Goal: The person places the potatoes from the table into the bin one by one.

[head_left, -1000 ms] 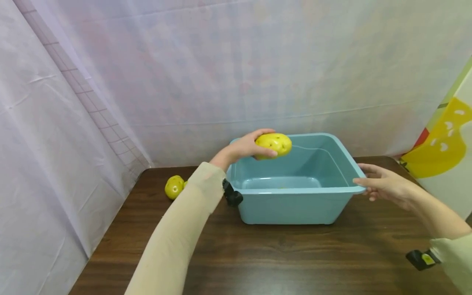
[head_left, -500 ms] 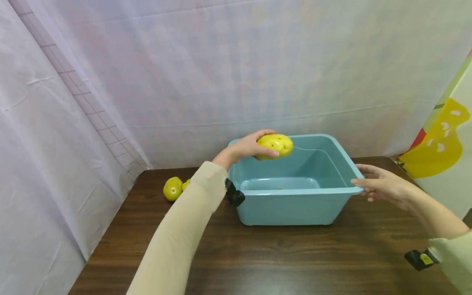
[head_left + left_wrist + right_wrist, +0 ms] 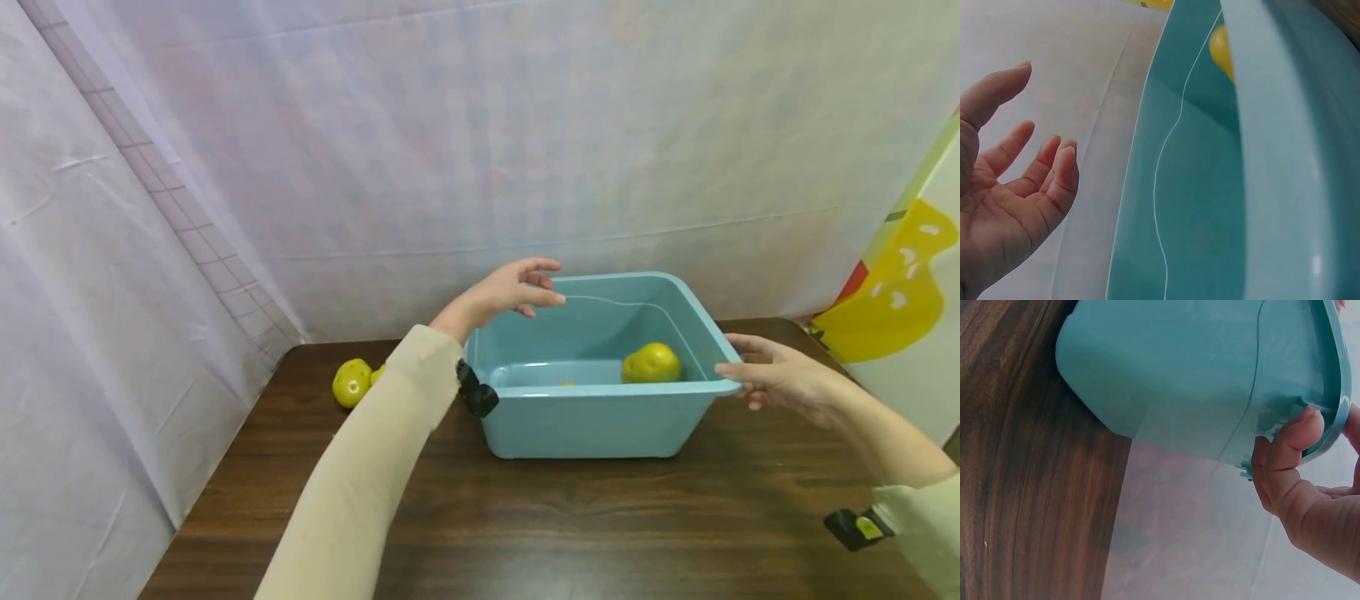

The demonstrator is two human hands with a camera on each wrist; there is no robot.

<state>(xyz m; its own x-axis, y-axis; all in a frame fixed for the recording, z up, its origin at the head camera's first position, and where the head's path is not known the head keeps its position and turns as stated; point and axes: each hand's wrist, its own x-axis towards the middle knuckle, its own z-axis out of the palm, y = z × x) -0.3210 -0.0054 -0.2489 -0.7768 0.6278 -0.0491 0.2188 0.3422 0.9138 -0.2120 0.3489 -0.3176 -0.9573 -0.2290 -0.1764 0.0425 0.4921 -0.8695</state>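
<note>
Over the left side of a light-blue plastic basin (image 3: 585, 423), my left hand (image 3: 508, 292) is held with fingers loosely spread and nothing in them. The left wrist view shows the same hand (image 3: 1016, 181) with its bare palm. A glossy yellow potato (image 3: 652, 364) with dark dimples lies inside the basin at the right; its lower part is hidden by the front rim. In the left wrist view only a piece of the potato (image 3: 1220, 51) shows. My right hand (image 3: 783, 373) grips the basin's right rim, thumb on top and curled fingers (image 3: 1297, 434) beneath.
Two more yellow potatoes lie on the brown wooden table (image 3: 570, 525) at the left: one potato (image 3: 352, 383) in plain sight, one potato (image 3: 377, 375) partly behind the left sleeve. A yellow bit (image 3: 567, 384) peeks over the basin's front rim. White curtain (image 3: 525, 150) hangs behind.
My left hand has let go of the potato, which now lies in the basin's right side. The left fingers have spread, the hand staying in place. The right hand keeps its grip on the rim.
</note>
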